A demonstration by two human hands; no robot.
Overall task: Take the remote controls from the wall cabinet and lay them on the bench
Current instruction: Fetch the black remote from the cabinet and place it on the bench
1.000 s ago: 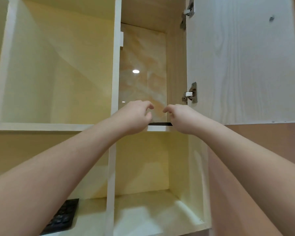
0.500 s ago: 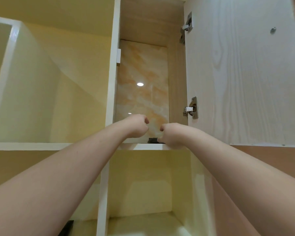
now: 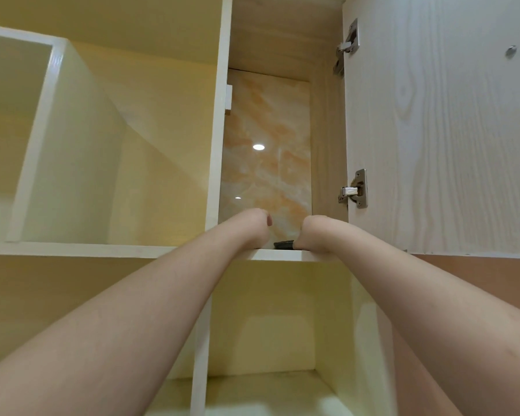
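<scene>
Overhead, the wall cabinet (image 3: 213,163) fills the view, its door (image 3: 439,124) swung open to the right on 2 hinges, showing a marbled back panel (image 3: 264,151). Both arms reach up into the narrow upper compartment, over the front edge of its shelf (image 3: 279,254). The left hand (image 3: 251,228) has its fingers curled out of sight past the shelf edge, so whether it grips anything I cannot tell. The right hand (image 3: 314,234) is bent over the edge too, touching the dark end of a remote control (image 3: 283,244) that lies flat on the shelf between the hands; whether its fingers have closed on it is hidden. As a judgement, the task is early: this 1 remote is not yet lifted out, and no bench shows.
</scene>
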